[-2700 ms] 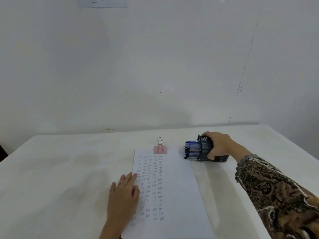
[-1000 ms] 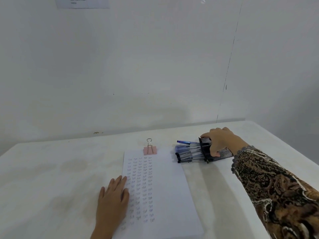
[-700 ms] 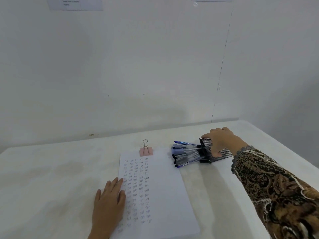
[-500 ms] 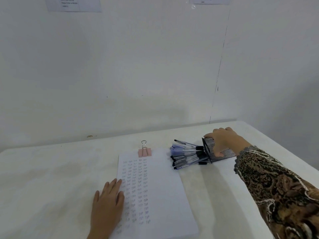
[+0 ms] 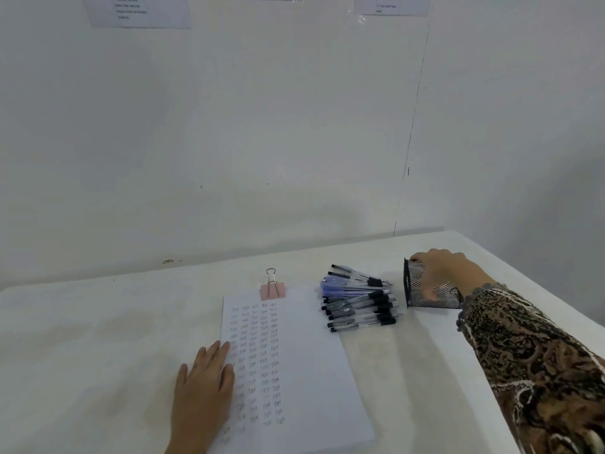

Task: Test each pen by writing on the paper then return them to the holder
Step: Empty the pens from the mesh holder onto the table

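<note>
Pretty bare room tbh. A white table [image 5: 98,355] with a faintly blotchy top sits pushed right up against a plain white wall [image 5: 229,126]. High above the table a few printed sheets [image 5: 137,11] are stuck to that wall, text too blurry to read. A thin dark vertical seam [image 5: 413,126] runs up from near the table's back right corner. There's a small brownish mark [image 5: 168,261] just above the table's back edge. Light is soft and even, greyer off to the table's right.

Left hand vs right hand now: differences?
The left hand lies flat, fingers straight, on the left edge of the paper; the right hand grips the mesh holder lying on its side. Left wrist shows bare; right arm wears a patterned sleeve. Neither holds any pens.
</note>
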`<move>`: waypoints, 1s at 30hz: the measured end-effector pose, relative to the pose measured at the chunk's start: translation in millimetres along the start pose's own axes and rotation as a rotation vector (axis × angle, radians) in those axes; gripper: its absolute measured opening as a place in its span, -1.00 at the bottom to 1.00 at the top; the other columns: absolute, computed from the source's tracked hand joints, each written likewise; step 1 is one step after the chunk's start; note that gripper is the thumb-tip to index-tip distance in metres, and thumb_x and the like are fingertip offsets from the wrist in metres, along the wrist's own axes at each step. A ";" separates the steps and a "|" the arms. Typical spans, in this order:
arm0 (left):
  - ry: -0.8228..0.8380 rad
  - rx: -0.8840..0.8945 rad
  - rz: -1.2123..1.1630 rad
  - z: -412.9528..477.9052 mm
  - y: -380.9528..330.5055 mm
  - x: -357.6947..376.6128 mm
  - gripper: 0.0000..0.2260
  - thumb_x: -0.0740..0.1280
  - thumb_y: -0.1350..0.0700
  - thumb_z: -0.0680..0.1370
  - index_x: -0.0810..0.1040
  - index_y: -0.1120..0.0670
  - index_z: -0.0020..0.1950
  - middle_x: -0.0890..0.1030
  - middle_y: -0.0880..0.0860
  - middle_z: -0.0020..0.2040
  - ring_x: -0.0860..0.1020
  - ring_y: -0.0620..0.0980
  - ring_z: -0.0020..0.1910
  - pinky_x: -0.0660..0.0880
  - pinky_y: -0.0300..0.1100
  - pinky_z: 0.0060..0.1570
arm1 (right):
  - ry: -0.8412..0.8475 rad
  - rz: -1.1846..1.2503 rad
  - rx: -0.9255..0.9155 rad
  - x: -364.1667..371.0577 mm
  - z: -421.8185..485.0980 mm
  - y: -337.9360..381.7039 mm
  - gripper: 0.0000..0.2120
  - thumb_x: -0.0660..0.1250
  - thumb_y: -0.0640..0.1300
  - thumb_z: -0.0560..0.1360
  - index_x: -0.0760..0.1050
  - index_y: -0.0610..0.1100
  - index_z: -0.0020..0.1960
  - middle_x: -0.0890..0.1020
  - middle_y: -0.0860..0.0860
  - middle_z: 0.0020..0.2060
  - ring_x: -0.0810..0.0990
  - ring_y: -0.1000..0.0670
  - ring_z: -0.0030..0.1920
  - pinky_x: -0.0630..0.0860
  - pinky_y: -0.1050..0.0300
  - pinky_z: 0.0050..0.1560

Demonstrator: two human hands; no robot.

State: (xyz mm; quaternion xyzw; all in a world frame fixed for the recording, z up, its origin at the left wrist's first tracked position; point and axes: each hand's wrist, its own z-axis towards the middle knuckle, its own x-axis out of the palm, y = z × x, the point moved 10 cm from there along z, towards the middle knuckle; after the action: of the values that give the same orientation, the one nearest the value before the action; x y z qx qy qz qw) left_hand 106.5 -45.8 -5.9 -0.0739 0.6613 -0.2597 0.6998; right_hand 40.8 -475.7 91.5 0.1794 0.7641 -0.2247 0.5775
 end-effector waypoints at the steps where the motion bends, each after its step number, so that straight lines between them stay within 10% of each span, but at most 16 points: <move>1: 0.001 0.000 0.003 -0.2 -0.4 -0.3 -0.58 0.00 0.04 0.62 0.08 -0.10 0.49 0.10 -0.14 0.50 0.01 -0.13 0.49 -0.11 -0.09 0.45 | -0.016 0.015 0.032 -1.9 0.3 -5.4 -0.15 0.46 -0.18 0.23 0.20 0.00 0.45 0.44 -0.04 0.26 0.41 -0.11 0.29 0.34 -0.05 0.25; 14: -0.013 0.012 -0.043 -0.6 3.4 2.9 -0.59 -0.03 0.00 0.60 0.16 -0.08 0.47 0.16 -0.12 0.49 0.05 -0.11 0.49 -0.10 -0.08 0.45 | -0.715 1.205 0.219 26.2 -16.7 -30.2 -0.11 0.57 -0.22 0.23 0.13 -0.31 0.39 0.31 -0.27 0.29 0.32 -0.26 0.29 0.36 -0.13 0.27; 30: -0.017 0.017 -0.030 0.0 0.8 1.8 -0.59 -0.03 0.02 0.61 0.15 -0.07 0.48 0.15 -0.11 0.49 0.05 -0.11 0.49 -0.08 -0.08 0.45 | -0.780 1.353 0.196 46.7 -10.4 -21.4 -0.11 0.58 -0.22 0.26 0.09 -0.37 0.36 0.27 -0.30 0.29 0.28 -0.23 0.31 0.29 -0.04 0.29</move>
State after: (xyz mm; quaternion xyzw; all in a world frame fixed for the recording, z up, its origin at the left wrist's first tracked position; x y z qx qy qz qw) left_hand 106.6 -46.0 -7.8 -0.0801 0.6518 -0.2751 0.7021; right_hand 8.6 -487.2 51.9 0.5637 0.2078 0.0625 0.7969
